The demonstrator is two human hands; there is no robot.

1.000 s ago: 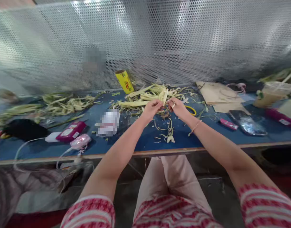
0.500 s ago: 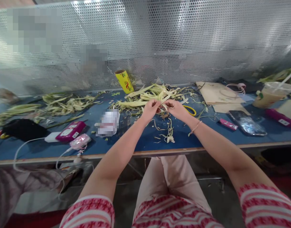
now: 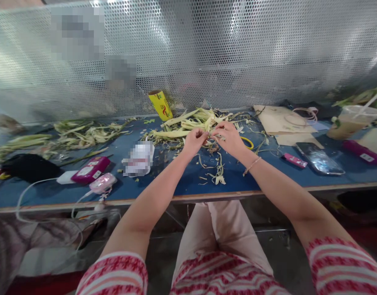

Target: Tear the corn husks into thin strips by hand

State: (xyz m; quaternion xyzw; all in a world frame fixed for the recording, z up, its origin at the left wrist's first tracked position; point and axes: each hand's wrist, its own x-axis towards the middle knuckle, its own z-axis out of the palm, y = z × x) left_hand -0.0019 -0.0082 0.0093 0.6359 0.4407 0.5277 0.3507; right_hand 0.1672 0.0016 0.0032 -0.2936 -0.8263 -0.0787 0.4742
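Note:
My left hand [image 3: 195,141] and my right hand [image 3: 229,138] meet at the middle of the blue table [image 3: 188,180]. Each pinches, thumb against finger, at a small pale plant strip [image 3: 209,135] between them, mostly covered by the fingertips. Right behind the hands lies a heap of long, pale green strap-like leaves [image 3: 194,121], with thin dark stringy bits around its edges. Close by the right hand is a yellow ring [image 3: 247,143]. Below the hands are loose curled scraps [image 3: 219,179] near the table's front edge.
A yellow tube [image 3: 161,105] leans by the perforated metal screen [image 3: 237,53]. To the left lie another leaf heap [image 3: 86,135], a white packet [image 3: 139,159] and purple power bank [image 3: 91,169]. On the right are brown paper [image 3: 280,119], a phone [image 3: 320,159] and a drink cup [image 3: 348,123].
My right hand has lifted slightly and turned, its fingers more raised. The pale strip that showed between the hands is now less visible. My left hand stays nearly in place.

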